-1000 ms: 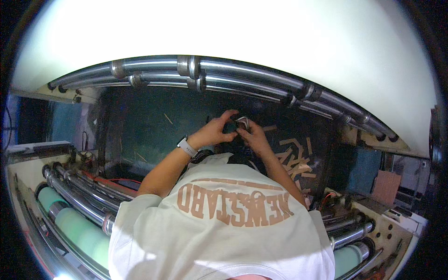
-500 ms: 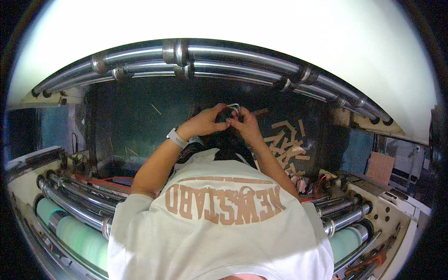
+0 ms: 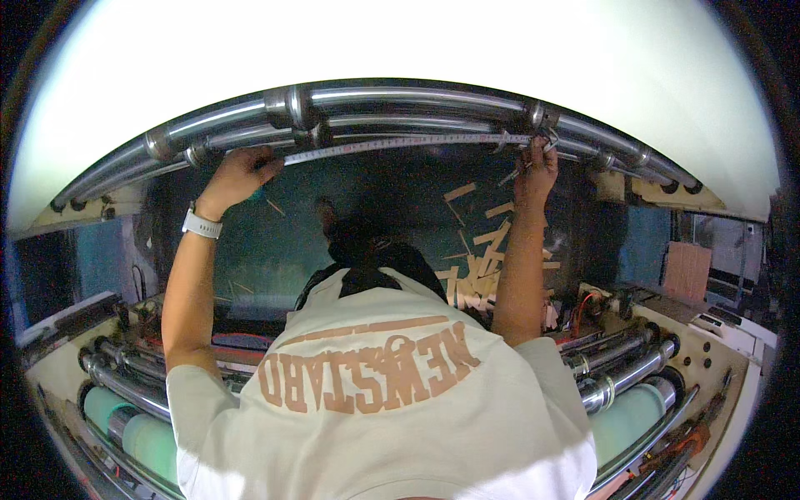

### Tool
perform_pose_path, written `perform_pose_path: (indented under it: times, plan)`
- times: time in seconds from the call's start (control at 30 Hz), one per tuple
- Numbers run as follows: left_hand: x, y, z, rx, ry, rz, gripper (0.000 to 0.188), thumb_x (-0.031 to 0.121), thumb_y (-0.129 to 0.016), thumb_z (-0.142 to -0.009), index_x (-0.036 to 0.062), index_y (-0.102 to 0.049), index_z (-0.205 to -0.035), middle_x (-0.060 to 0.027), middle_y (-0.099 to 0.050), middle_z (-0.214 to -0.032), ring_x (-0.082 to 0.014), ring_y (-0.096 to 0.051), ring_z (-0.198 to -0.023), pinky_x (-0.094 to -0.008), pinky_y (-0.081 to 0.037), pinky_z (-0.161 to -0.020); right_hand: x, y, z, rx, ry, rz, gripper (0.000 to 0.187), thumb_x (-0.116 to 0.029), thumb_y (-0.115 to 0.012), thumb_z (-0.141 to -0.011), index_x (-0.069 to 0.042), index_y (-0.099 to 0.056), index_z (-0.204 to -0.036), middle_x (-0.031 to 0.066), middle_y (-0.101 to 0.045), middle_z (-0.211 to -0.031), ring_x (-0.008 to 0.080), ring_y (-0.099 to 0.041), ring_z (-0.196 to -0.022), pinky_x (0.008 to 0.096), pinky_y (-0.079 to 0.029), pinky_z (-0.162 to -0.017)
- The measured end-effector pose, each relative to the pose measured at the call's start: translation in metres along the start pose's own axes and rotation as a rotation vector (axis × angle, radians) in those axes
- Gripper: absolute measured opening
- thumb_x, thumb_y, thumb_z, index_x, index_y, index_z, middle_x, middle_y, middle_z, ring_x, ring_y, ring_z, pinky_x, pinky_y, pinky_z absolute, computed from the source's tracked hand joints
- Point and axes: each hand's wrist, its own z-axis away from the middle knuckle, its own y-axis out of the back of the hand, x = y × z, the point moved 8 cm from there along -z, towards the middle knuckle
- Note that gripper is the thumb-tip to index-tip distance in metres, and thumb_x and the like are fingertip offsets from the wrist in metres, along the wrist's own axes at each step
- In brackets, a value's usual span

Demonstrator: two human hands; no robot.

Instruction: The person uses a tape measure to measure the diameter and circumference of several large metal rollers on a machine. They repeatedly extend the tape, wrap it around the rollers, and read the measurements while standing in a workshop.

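Note:
A pale tape measure blade (image 3: 417,141) is drawn out straight between my two hands, running just below and along the far steel shafts (image 3: 417,98). My left hand (image 3: 242,177), with a white watch on its wrist, is closed on the tape's left end by the shaft collars; a bit of teal shows under its fingers. Raised to the far shafts, my right hand (image 3: 536,171) is closed on the tape's right end beside a shaft collar (image 3: 542,114). A small bright metal piece shows at its fingertips. Which hand has the case is hard to make out.
Cardboard strips (image 3: 483,262) lie scattered on the dark floor between my right forearm and my body. Behind me, green rollers (image 3: 152,446) and more steel shafts run at both sides. A brown board (image 3: 687,271) stands at the far right. A white panel (image 3: 400,37) curves above the shafts.
My hands have moved from close together in front of my body out to left and right, up to the far shafts. The tape blade now stretches between them.

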Motion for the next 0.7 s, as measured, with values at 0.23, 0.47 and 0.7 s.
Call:
perform_pose_path:
  times: [0.23,0.47,0.7]
  plan:
    - [0.014,0.009,-0.030,0.162,-0.175,-0.058,0.020,0.019,-0.054,-0.079,0.0040,-0.059,-0.092,-0.0164,-0.060,-0.082,-0.0278,-0.059,-0.073,-0.0338,-0.045,-0.064,0.001,-0.006,-0.021,0.043,0.152,-0.037,0.008,-0.008,-0.059,-0.079,-0.011,-0.053,-0.074,-0.0037,-0.050,-0.060,0.0049,-0.041,-0.045,0.0192,-0.031,-0.038]
    - [0.016,0.012,-0.032,0.192,-0.166,-0.098,0.022,0.024,-0.054,-0.081,0.0052,-0.060,-0.092,-0.0154,-0.061,-0.080,-0.0306,-0.059,-0.073,-0.0351,-0.045,-0.064,0.002,-0.010,-0.021,0.049,0.138,-0.094,0.008,-0.007,-0.059,-0.078,-0.010,-0.052,-0.077,-0.0020,-0.051,-0.062,0.0075,-0.045,-0.048,0.0209,-0.034,-0.040]
    - [0.014,0.012,-0.033,0.193,-0.147,-0.165,0.025,0.025,-0.053,-0.081,0.0062,-0.060,-0.096,-0.0152,-0.061,-0.087,-0.0304,-0.059,-0.080,-0.0358,-0.046,-0.069,-0.002,-0.014,-0.020,0.061,0.150,-0.096,0.010,-0.008,-0.060,-0.078,-0.010,-0.051,-0.075,-0.0016,-0.050,-0.060,0.0088,-0.044,-0.046,0.0221,-0.035,-0.040]
